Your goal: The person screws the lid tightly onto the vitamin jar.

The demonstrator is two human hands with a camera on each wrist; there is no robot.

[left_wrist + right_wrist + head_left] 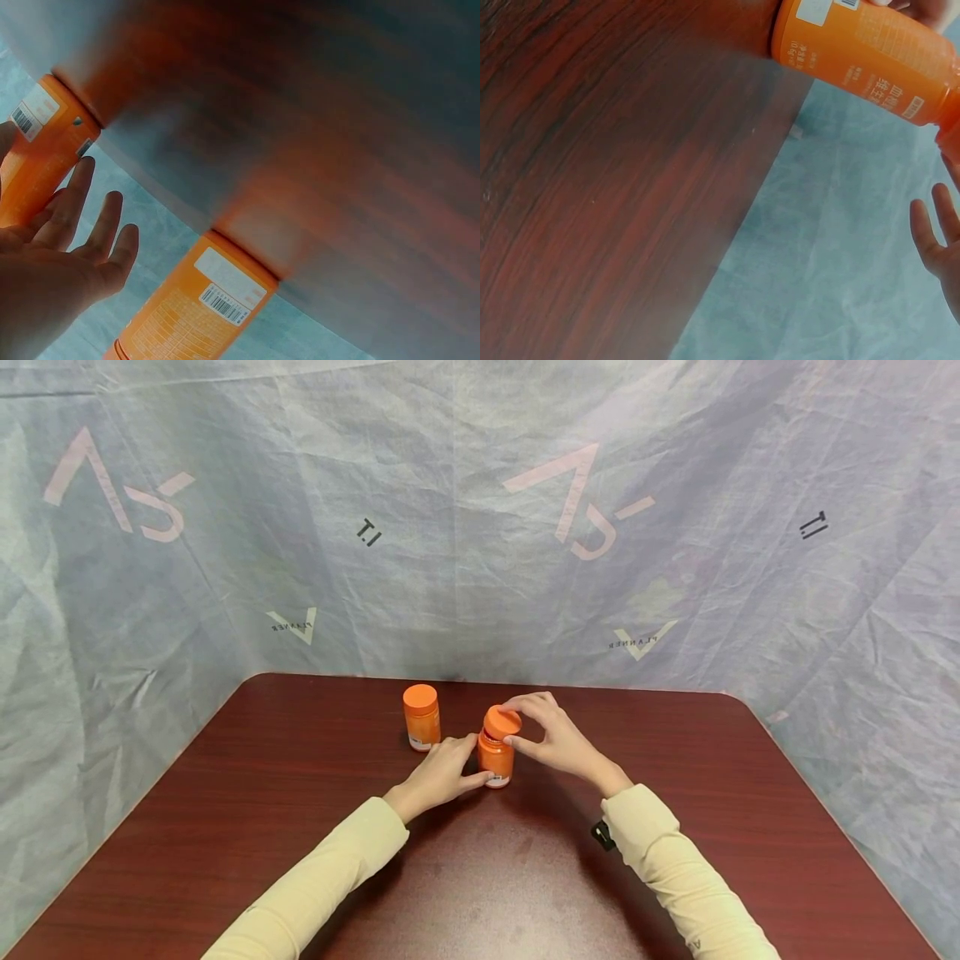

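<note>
An orange bottle (496, 763) with a white label stands upright on the table. My left hand (442, 772) grips its body between thumb and fingers. In the left wrist view, the other fingers of that hand (71, 259) spread loosely beside the same bottle (52, 142). With thumb and fingertips, my right hand (558, 739) pinches the orange lid (501, 722), which sits tilted over the bottle's neck with a gap showing. The right wrist view catches only part of the right hand (945, 247) below the lid, which is cut off at the edge.
A second orange bottle (422, 722), its lid on, stands just behind and left of my left hand. Both are on a dark red-brown wooden table (225, 827). Grey printed cloth (450, 527) hangs around the table's back and sides.
</note>
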